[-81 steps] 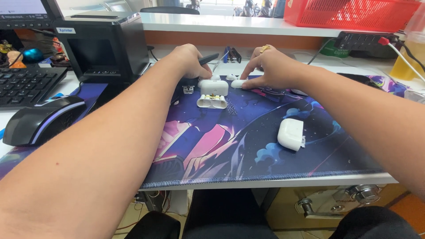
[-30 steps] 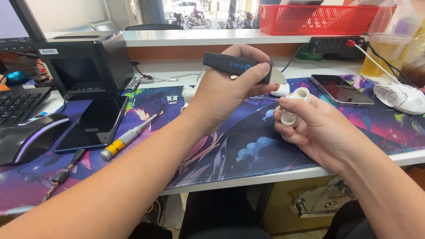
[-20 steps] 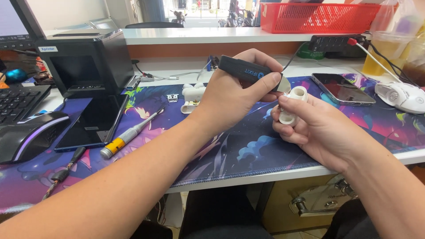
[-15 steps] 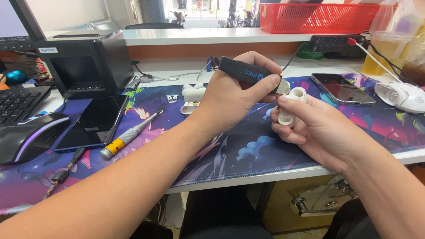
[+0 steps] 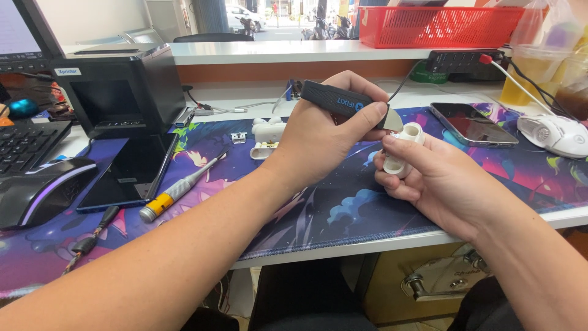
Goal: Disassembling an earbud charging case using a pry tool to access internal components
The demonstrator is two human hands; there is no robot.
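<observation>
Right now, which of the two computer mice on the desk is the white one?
The white mouse sits at the far right edge beside the phone. The other mouse, at the far left by the keyboard, is black.

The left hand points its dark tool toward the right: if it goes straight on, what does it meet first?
Most likely the white earbud case held in the right hand; the dark tool in the left hand already seems to touch it.
</observation>
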